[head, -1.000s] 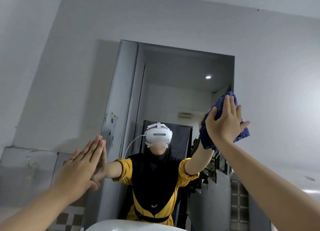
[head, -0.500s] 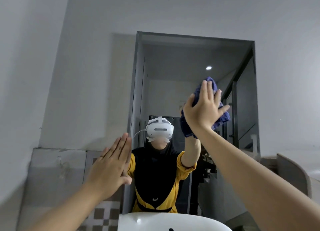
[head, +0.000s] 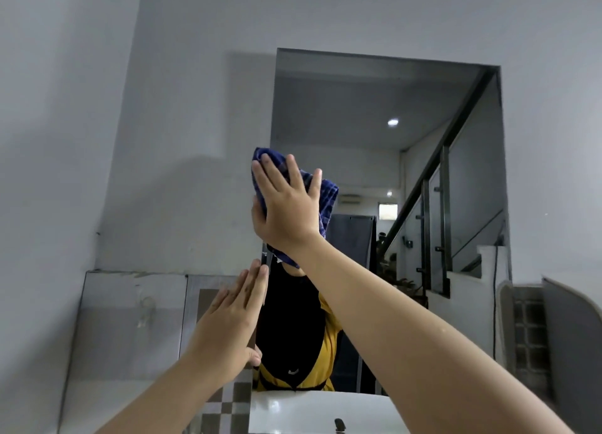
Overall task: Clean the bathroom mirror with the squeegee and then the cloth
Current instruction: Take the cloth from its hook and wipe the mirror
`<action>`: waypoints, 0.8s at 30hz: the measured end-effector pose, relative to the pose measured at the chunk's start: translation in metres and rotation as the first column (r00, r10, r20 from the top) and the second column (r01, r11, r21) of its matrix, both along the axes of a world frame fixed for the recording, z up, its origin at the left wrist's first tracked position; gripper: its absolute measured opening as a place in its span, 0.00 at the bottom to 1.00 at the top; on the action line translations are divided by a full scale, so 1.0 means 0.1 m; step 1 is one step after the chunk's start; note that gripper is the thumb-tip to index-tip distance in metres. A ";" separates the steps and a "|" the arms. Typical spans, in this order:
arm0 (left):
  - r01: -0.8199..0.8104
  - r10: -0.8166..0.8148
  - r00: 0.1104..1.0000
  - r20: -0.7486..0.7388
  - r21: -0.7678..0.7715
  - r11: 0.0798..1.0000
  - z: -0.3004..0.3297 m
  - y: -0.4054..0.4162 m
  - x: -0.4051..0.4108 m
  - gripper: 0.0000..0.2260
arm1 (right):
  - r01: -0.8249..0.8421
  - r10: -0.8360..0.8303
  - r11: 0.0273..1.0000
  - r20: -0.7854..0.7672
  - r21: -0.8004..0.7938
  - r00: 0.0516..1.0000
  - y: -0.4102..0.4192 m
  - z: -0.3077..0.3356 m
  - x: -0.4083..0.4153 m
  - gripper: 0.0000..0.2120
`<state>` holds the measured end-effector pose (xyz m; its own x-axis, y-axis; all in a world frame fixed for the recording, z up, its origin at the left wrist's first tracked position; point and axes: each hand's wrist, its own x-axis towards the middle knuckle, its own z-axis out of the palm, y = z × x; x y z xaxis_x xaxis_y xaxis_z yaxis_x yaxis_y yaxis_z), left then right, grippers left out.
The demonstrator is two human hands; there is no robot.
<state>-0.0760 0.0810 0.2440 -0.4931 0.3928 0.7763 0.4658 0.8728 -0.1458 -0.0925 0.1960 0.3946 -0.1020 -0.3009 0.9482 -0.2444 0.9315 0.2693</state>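
Observation:
The rectangular bathroom mirror [head: 374, 107] hangs on the grey wall ahead and reflects a staircase and a person in yellow and black. My right hand [head: 286, 202] presses a dark blue checked cloth [head: 327, 199] flat against the glass near the mirror's left edge, fingers spread over it. My left hand [head: 233, 316] is flat and empty, fingers together, resting at the mirror's lower left edge. No squeegee is in view.
A white basin [head: 312, 411] with a dark tap [head: 339, 425] sits below the mirror. Grey panels and checked tiles [head: 228, 404] cover the lower left wall. A curved grey partition [head: 570, 336] stands at the right.
My right hand has swept the cloth leftward across the glass, from the right side to the left edge. My left hand stays by the lower left edge. The view has shifted left.

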 end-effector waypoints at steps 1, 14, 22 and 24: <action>0.010 -0.010 0.999 -0.031 -0.004 1.000 0.00 0.00 -0.01 0.64 | 0.008 -0.008 0.998 0.007 0.065 1.000 0.04 -0.01 0.00 0.26; -0.047 0.047 0.998 0.037 0.007 0.999 -0.04 -0.05 -0.11 0.65 | 0.068 -0.063 0.926 -0.027 0.370 0.998 1.12 -0.12 0.14 0.25; -0.065 0.062 0.997 0.042 0.058 0.996 0.01 0.04 -0.01 0.61 | 0.166 -0.162 0.980 -0.046 0.112 0.986 2.08 -0.19 0.28 0.25; -0.085 0.081 0.995 0.058 0.067 0.994 0.04 0.08 0.04 0.62 | 0.194 -0.194 0.981 -0.026 -0.011 0.981 2.35 -0.22 0.32 0.25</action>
